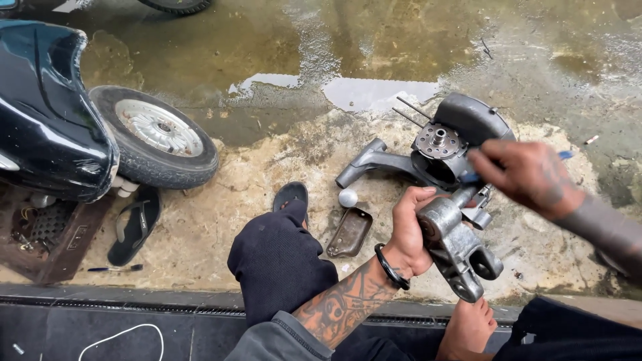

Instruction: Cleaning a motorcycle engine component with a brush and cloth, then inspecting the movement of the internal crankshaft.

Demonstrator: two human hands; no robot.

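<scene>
Grey cast-metal housing (458, 249) sits clamped in the left hand (409, 230), fingers wrapped around its upper end, the forked lower end hanging free above a bare foot (468, 327). The right hand (525, 175), just beyond, pinches a thin blue-handled tool (565, 155) over the part. Past both lies a larger engine casing (435, 150) on wet, stained concrete (267, 40). To the left stand a scooter wheel (157, 137) and a black sandal (134, 227).
</scene>
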